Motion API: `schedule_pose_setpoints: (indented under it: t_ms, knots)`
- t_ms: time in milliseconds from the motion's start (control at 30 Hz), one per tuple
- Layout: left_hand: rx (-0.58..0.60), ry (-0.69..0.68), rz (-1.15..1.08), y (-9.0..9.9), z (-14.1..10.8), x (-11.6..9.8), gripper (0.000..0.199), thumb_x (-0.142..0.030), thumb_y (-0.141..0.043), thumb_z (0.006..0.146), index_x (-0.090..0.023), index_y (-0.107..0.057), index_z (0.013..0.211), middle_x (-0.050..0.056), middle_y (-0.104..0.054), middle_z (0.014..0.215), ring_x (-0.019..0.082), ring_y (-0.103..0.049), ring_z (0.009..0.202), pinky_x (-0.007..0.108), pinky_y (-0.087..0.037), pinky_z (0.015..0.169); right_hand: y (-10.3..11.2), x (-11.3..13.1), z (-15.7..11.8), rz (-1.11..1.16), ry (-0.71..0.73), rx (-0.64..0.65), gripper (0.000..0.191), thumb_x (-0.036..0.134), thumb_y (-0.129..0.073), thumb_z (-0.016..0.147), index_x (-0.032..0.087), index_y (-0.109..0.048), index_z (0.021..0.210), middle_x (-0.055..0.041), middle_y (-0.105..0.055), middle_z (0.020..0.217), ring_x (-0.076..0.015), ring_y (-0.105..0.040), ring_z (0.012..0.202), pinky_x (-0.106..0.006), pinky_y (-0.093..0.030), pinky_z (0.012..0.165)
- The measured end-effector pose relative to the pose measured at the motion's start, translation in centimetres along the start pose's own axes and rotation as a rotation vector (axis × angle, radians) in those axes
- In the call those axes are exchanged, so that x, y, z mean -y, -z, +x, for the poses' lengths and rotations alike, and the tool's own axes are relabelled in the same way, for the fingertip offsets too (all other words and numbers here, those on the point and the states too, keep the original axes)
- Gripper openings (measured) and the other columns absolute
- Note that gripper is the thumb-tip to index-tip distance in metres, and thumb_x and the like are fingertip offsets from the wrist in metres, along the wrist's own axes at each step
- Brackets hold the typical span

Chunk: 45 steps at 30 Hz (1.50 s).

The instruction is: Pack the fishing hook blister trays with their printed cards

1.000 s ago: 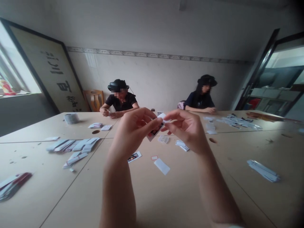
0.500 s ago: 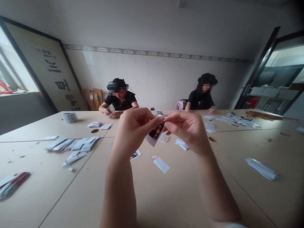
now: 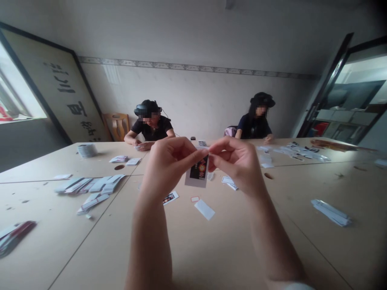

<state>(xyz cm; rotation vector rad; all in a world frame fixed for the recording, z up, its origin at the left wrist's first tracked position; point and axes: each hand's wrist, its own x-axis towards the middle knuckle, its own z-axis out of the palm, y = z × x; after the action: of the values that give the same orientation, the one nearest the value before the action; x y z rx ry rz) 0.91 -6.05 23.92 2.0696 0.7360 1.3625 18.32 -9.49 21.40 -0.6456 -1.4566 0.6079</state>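
Your left hand [image 3: 169, 167] and right hand [image 3: 236, 165] are raised above the bench [image 3: 211, 253], fingertips meeting, both pinched on the printed card [image 3: 198, 172] hanging just below them.

Single view: head camera, worn by the seated or standing person (posture not determinable). Looks forward and down across the worktop [image 3: 217, 249]. Left hand [image 3: 172, 165] and right hand [image 3: 236, 165] sit close to the lens, near frame centre; forearms [image 3: 152, 241] enter from the bottom edge. Far wall [image 3: 193, 100] faces the camera, well back. Field wide: spans framed panel [image 3: 57, 76] at left to doorway [image 3: 341, 100] at right. Upper right corner dark.
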Motion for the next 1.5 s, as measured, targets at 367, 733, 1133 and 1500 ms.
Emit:
schedule_pose_setpoints:
  t_ms: [367, 733, 1133, 1500]
  knots:
    - [0.062, -0.145, 0.120, 0.4, 0.0, -0.1, 0.015, -0.032, -0.079, 0.078, -0.019, -0.071, 0.076, -0.004, -0.055, 0.053, 0.006, -0.046, 0.049, 0.018, -0.036, 0.047, 0.5, 0.3, -0.1, 0.005, -0.004, 0.026, 0.024, 0.009, -0.065, 0.075, 0.024, -0.061, 0.094, 0.0069, -0.061, 0.069, -0.0105, -0.064, 0.056, -0.023, -0.058, 0.054]
    - [0.080, -0.185, -0.142, -0.1, 0.2, 0.0, 0.013, -0.024, -0.084, 0.073, -0.019, -0.073, 0.067, -0.001, -0.064, 0.061, 0.009, -0.050, 0.057, 0.021, -0.040, 0.051, 0.6, 0.5, -0.3, 0.085, 0.027, 0.013, 0.032, 0.011, -0.062, 0.072, 0.027, -0.058, 0.099, 0.0095, -0.057, 0.062, -0.0102, -0.059, 0.049, -0.024, -0.055, 0.048]
    - [0.110, -0.293, -0.206, 0.1, 0.3, 0.2, 0.014, -0.023, -0.084, 0.074, -0.022, -0.073, 0.065, -0.002, -0.061, 0.060, 0.012, -0.055, 0.062, 0.028, -0.050, 0.064, 0.0, 1.0, -0.8, 0.045, 0.060, -0.013, 0.026, 0.018, -0.061, 0.075, 0.028, -0.054, 0.098, 0.0095, -0.055, 0.062, -0.0097, -0.058, 0.047, -0.023, -0.054, 0.046]
    - [0.073, -0.376, -0.180, 0.2, 0.1, 0.4, 0.017, -0.040, -0.087, 0.071, -0.028, -0.076, 0.066, -0.001, -0.058, 0.058, 0.013, -0.049, 0.058, 0.035, -0.053, 0.070, -0.3, 1.5, -1.4, 0.077, 0.095, -0.013, 0.028, 0.013, -0.060, 0.075, 0.028, -0.056, 0.097, 0.0099, -0.055, 0.061, -0.0093, -0.059, 0.046, -0.022, -0.053, 0.044]
